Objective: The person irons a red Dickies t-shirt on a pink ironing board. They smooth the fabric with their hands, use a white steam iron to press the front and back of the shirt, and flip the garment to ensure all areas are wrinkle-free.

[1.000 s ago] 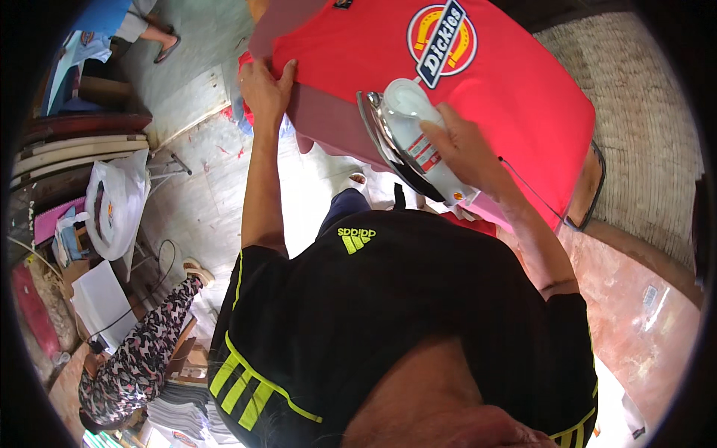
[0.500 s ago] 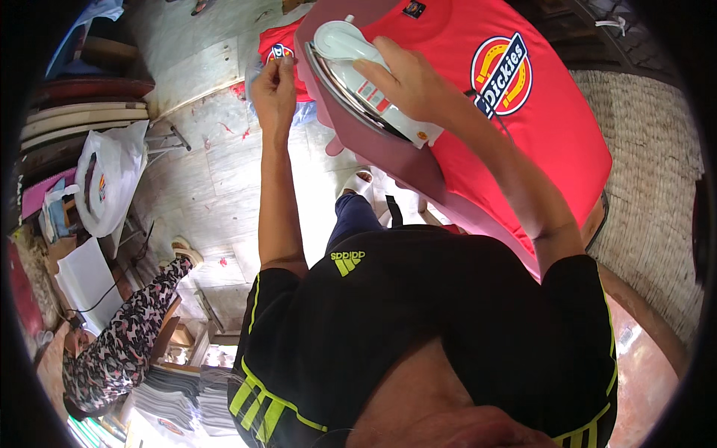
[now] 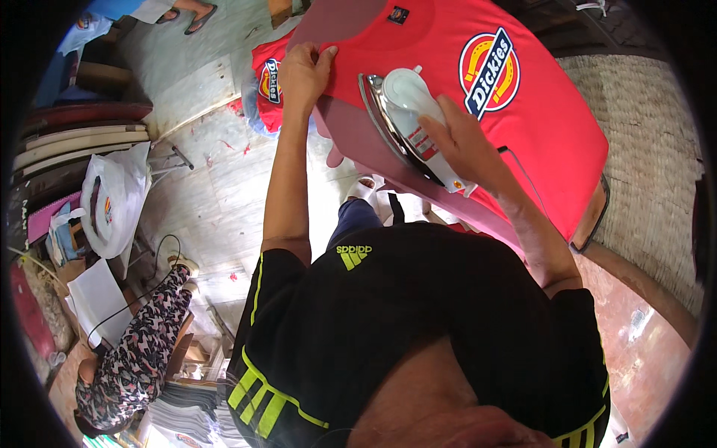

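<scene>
A red T-shirt (image 3: 549, 142) with a large round printed emblem lies spread over a pink-covered ironing board (image 3: 358, 142). My right hand (image 3: 461, 143) is wrapped round the handle of a white electric iron (image 3: 409, 112), which lies along the shirt's near-left edge, its pointed end away from me. A dark cord (image 3: 526, 175) trails from its back. At the board's left edge my left hand (image 3: 305, 77) is closed, thumb and fingers pinching the edge of the red fabric. Beyond that hand hangs another printed red piece (image 3: 270, 78); how it joins the shirt is hidden.
On the left, a person in patterned trousers (image 3: 142, 336) sits near stacked grey garments (image 3: 179, 411). A white plastic bag (image 3: 116, 198) hangs by stacked boards (image 3: 82, 138). Another person's sandalled foot (image 3: 200, 19) shows at the top. Woven matting (image 3: 642, 164) lies to the right.
The iron in my right hand has moved right and nearer to me. My left hand has shifted right, to the red fabric at the board's edge. Another person's legs have come further into view.
</scene>
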`<state>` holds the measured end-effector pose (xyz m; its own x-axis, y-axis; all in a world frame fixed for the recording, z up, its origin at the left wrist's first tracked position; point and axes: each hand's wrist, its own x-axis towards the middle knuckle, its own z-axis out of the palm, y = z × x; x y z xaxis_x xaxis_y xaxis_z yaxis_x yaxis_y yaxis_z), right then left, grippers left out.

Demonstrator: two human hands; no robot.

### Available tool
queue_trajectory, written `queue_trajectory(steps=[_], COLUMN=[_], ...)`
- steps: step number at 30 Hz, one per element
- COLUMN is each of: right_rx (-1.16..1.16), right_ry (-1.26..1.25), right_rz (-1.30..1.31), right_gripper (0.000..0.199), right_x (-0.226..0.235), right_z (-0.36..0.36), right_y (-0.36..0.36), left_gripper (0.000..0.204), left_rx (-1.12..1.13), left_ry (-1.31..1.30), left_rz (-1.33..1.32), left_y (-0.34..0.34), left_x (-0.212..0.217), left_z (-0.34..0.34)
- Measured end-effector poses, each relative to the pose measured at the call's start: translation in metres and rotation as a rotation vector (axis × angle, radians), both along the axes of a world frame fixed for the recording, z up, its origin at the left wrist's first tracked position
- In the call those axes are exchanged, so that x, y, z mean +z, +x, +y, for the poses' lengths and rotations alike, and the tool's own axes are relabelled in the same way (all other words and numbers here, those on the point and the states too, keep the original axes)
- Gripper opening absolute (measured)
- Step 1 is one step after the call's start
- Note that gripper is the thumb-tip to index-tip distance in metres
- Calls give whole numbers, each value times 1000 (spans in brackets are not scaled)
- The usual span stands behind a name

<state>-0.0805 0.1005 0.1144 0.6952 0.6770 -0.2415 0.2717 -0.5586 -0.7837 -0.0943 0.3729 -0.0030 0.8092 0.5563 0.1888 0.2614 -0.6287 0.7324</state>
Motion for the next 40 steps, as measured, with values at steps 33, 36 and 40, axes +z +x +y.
queue_trajectory(steps=[33,36,40], right_rx=[-297,-220,-194], right_ry=[125,34,163], right_rz=[-59,-58,10], right_gripper=[48,47,44], right_x=[-17,-5,-20], right_z=[16,13,-33], right_y=[21,26,27], left_gripper=[55,57,67], left_rx=[-76,-33,-18], left_ry=[529,480,498], left_rz=[-98,23,154], left_y=[-1,-3,6], left_x=[-37,-36,-33], left_z=[-36,-39,-41])
